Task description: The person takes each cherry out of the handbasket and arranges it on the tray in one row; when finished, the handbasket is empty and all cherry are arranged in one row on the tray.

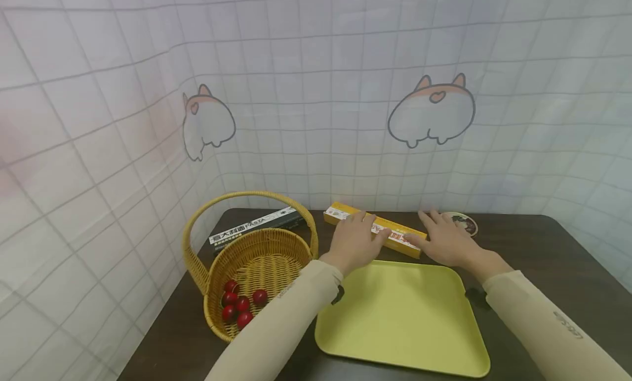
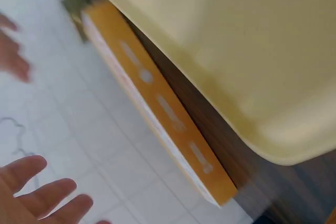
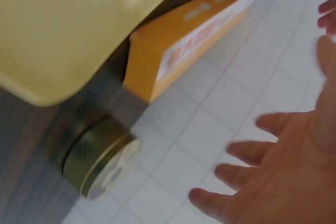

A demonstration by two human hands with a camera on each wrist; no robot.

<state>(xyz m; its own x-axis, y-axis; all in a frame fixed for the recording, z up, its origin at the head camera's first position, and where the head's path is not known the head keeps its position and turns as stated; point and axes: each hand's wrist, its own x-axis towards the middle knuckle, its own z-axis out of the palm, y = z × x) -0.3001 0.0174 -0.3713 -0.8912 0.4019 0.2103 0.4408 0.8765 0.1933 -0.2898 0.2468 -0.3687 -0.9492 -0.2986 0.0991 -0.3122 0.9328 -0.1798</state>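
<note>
1. Right up close, two cream sleeves [image 1: 276, 326] stretch in, the left one crossing in front of a wicker basket [image 1: 269, 244].
2. There's the left hand [image 1: 354, 241], overlapping the orange box [image 1: 397, 235] from the head view, its fingers spread and gripping nothing!
3. And the right hand [image 1: 446, 241], near that box's right end, fingers extended too, nothing in them.
4. The orange box lies at a slant on the dark table [image 1: 533, 271], just beyond the far edge of the yellow tray [image 1: 405, 315]; both wrist views show the hands apart from it.
5. Just beside the right hand, a round tin [image 1: 465, 224]!
6. Over left, red fruits [image 1: 243, 304] cluster inside the basket, handle up, with a dark pasta box [image 1: 254, 224] behind it.
7. At the back, a gridded wall covering [image 1: 326, 106].
</note>
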